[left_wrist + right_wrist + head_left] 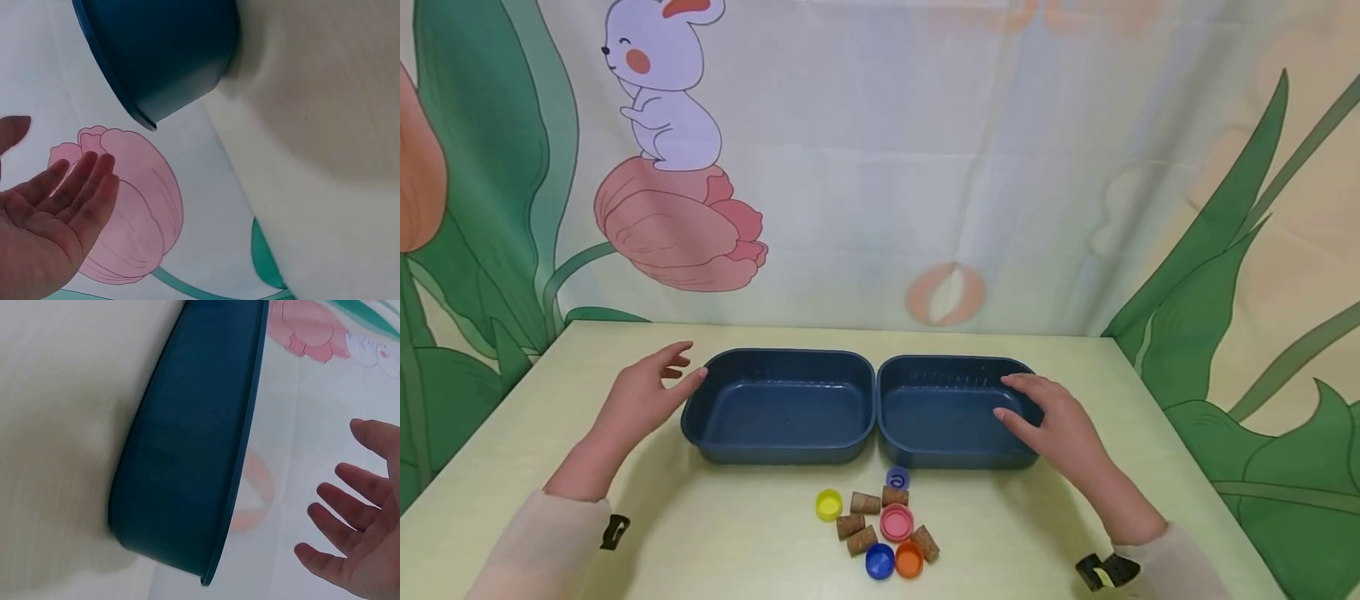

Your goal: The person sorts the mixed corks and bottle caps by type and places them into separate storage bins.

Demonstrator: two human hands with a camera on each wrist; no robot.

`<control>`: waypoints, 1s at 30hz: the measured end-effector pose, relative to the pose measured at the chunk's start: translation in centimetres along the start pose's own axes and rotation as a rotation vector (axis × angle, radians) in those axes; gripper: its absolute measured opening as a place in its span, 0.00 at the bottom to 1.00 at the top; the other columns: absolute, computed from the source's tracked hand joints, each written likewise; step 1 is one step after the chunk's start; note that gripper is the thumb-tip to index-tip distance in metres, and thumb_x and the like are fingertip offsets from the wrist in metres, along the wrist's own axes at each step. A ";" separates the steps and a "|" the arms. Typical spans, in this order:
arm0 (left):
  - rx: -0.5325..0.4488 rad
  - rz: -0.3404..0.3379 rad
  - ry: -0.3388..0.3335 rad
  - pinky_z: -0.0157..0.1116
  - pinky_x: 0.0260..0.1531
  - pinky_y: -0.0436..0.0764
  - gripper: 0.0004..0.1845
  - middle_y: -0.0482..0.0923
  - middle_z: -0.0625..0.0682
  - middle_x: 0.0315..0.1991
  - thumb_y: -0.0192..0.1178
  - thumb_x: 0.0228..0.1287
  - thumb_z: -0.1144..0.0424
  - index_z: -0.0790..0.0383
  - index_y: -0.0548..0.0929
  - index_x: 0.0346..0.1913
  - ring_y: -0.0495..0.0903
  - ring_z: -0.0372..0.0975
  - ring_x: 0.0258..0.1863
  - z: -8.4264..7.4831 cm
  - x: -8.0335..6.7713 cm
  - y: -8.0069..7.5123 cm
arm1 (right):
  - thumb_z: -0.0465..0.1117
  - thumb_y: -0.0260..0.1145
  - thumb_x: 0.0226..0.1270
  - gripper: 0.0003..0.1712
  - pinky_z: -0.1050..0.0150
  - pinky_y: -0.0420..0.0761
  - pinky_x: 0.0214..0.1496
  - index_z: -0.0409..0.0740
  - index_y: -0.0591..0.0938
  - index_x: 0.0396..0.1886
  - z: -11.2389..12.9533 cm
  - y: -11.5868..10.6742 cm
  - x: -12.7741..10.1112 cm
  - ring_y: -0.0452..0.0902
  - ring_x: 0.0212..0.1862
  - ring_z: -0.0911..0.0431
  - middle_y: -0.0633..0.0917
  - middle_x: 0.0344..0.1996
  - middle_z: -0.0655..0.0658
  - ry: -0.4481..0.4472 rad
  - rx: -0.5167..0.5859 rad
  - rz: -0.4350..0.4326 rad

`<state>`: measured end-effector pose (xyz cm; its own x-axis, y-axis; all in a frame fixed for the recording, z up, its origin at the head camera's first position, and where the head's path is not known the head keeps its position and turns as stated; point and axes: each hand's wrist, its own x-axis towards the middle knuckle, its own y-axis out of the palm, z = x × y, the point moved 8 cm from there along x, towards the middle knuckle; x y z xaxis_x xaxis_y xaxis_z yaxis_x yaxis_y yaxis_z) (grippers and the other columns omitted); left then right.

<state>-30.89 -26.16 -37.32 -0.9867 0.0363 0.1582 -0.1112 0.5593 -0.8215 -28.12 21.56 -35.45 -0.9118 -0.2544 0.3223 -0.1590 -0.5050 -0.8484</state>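
Note:
Two dark blue plastic bins stand side by side on the table. My left hand (643, 396) hovers by the outer end of the left bin (786, 456), thumb close to its rim, fingers relaxed and holding nothing. In the left wrist view the fingers (87, 206) are spread apart from the bin's wall (169, 56). Over the outer end of the right bin (958, 459) hangs my right hand (1060, 421), thumb and fingers apart, palm bare. The right wrist view shows that bin's side (187, 437) with the loosely spread fingers (337, 528) beyond its rim.
In front of the bins lies a cluster of several corks (866, 503) and bottle caps: yellow (829, 505), pink (897, 522), dark blue (880, 562), orange (909, 559) and a purplish one (897, 478) near the right bin. A printed curtain (865, 167) hangs behind the table (737, 542).

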 end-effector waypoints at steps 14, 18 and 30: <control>-0.234 0.013 -0.124 0.24 0.35 0.83 0.26 0.82 0.73 0.56 0.57 0.76 0.59 0.77 0.75 0.66 0.89 0.44 0.42 3.6 -0.4 1.3 | 0.43 0.74 0.65 0.18 0.45 0.85 0.58 0.43 0.87 0.53 2.9 2.4 -3.0 0.84 0.58 0.44 0.89 0.52 0.43 -0.019 0.107 0.088; -0.322 0.068 -0.180 0.22 0.37 0.84 0.30 0.77 0.74 0.63 0.57 0.77 0.55 0.78 0.72 0.68 0.84 0.26 0.38 4.5 -0.4 2.1 | 0.44 0.75 0.64 0.19 0.49 0.87 0.54 0.43 0.87 0.53 3.3 3.4 -3.6 0.86 0.53 0.48 0.89 0.51 0.45 -0.029 0.117 0.120; -0.427 0.150 -0.227 0.28 0.42 0.88 0.32 0.72 0.75 0.67 0.56 0.78 0.54 0.80 0.69 0.70 0.84 0.24 0.37 6.1 -0.5 3.4 | 0.47 0.74 0.65 0.21 0.53 0.87 0.53 0.42 0.86 0.54 4.1 7.6 -4.9 0.83 0.49 0.47 0.88 0.50 0.44 -0.028 0.174 0.308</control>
<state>-31.47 -29.35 -43.52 -0.9943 -0.0119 -0.1064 0.0455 0.8524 -0.5210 -23.32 15.57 -41.72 -0.8959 -0.4378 0.0755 0.1910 -0.5330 -0.8243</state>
